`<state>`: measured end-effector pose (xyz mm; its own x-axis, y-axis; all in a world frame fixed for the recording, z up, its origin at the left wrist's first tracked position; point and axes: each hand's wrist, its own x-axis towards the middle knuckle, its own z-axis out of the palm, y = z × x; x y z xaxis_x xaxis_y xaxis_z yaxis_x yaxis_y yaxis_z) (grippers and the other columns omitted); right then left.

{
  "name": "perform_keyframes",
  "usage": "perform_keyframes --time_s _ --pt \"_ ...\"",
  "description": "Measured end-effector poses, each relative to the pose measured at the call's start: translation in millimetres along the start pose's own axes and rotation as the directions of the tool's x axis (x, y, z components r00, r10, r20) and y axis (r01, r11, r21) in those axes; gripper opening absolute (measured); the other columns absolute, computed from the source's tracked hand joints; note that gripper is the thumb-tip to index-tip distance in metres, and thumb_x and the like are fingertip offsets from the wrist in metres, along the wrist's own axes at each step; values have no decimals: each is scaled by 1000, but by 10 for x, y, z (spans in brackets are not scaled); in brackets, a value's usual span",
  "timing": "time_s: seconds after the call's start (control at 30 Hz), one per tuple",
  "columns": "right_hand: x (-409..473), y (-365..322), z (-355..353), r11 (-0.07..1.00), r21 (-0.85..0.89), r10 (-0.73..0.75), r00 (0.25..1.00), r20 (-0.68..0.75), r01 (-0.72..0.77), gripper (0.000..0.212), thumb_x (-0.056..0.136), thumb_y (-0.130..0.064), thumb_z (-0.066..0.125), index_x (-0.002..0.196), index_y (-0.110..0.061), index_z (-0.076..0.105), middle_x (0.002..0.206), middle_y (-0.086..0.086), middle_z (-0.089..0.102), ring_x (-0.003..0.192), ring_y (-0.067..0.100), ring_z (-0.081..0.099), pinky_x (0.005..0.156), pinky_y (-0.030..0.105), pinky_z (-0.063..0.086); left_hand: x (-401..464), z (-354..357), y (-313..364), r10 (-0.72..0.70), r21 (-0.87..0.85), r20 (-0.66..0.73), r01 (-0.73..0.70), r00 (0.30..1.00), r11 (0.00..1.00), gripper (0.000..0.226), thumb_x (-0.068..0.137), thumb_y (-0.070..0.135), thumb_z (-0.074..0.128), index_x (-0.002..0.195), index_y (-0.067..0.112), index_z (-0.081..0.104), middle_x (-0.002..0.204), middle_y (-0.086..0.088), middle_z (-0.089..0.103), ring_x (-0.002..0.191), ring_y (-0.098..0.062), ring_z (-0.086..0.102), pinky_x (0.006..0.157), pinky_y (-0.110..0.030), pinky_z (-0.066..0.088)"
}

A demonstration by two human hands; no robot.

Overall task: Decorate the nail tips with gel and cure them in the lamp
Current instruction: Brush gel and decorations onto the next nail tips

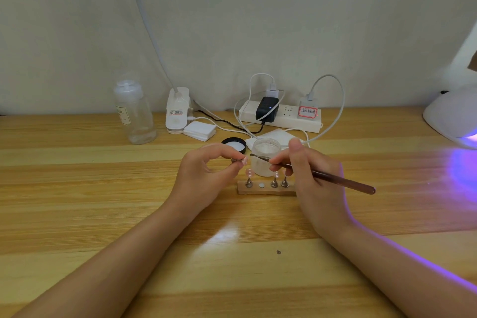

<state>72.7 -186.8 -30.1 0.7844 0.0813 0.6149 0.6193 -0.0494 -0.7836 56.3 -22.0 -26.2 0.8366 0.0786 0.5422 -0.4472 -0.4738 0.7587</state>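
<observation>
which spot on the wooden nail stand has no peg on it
The second spot from the left on the wooden stand: only a bare white disc shows there, while three metal pegs stand on the other spots.

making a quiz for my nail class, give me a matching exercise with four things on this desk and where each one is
Things:
1. brush
2. black lid
3. clear bottle
4. curing lamp

Places:
A. far right edge, glowing purple
B. back left, standing upright
C. held in the right hand
D. lying open side up, left of the frosted jar

Pairs: 1-C, 2-D, 3-B, 4-A
</observation>
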Motion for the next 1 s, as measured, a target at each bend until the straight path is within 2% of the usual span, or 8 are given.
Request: perform_keyframes --time_s 0.17,0.33,0.53,0.7,0.83,1.0 --pt "-5 6 14 1000 -6 -17 1000 25 17 37 91 -39 42 72 -20 67 69 -5 67 69 3 62 67 15 46 5 1 -9 -33 13 -1 33 999 999 15 73 10 73 78 23 70 77 8 68 78 -3 61 74 -10 44" --pt "-22 1 31 1000 18 1 997 71 -2 37 93 -26 40 69 -18 67 67 -4 68 68 3 63 64 12 45 6 -8 -8 -50 19 -2 50 999 999 20 73 9 73 78 28 69 78 9 68 79 -5 61 74 -9 45" --pt "-41 -20 22 997 76 27 998 57 -31 42 93 -35 43 63 -17 67 59 0 65 58 3 60 59 11 42 12 -1 -11 -65 14 -3 65 998 998 13 73 11 73 80 22 71 78 7 68 78 -6 61 73 -8 44" --pt "-9 -32 22 996 71 54 998 -13 -53 41 92 -32 38 67 -17 67 68 3 67 63 10 60 58 17 46 13 -5 -13 -74 14 8 74 997 997 12 73 14 73 80 24 71 77 9 68 78 -4 60 73 -7 43" --pt "-7 -40 44 997 38 66 998 23 -67 39 87 -45 44 72 -19 68 69 -2 68 64 1 60 60 15 46 10 2 -4 -88 5 -2 88 996 996 13 73 16 73 76 28 70 73 12 67 76 0 60 72 -6 43" --pt "-23 -48 38 998 48 45 997 58 -48 31 90 -32 49 69 -21 68 66 -7 68 62 0 61 59 11 45 12 -6 -2 -77 11 -5 77 997 997 17 73 14 73 77 30 68 74 13 66 76 0 60 71 -5 43"
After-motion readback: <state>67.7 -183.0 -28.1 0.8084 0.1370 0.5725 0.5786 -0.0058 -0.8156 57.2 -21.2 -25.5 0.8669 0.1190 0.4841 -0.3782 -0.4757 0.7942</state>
